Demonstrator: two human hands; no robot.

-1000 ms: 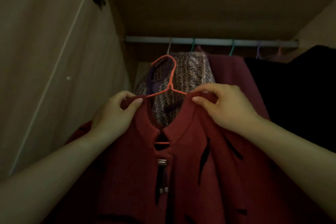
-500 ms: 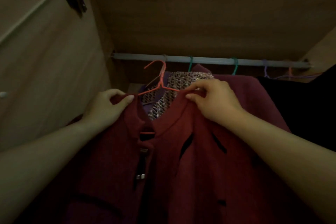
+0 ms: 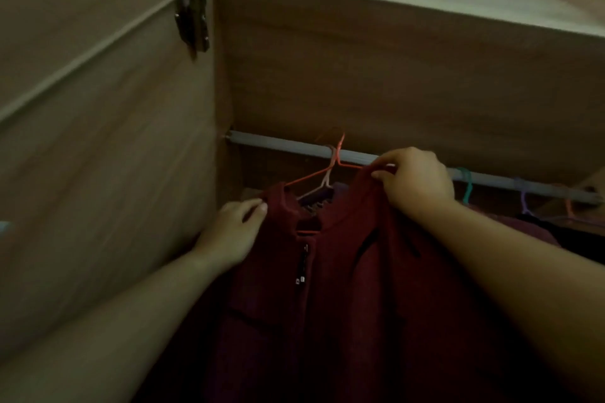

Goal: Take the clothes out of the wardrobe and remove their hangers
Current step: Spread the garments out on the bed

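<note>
Bare rail stretch by side panel — open, red coat fills the middle, hung clothes crowd the right

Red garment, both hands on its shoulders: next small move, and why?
Probably lift the red garment clear of the rail and toward you. The left hand and right hand pinch its shoulders, the orange hanger sits in its collar, the hook is at the rail; hooked or free, too blurred to tell.

Dark red garment draped on an orange wire hanger; hook blurred, up at the wardrobe rail.
</note>
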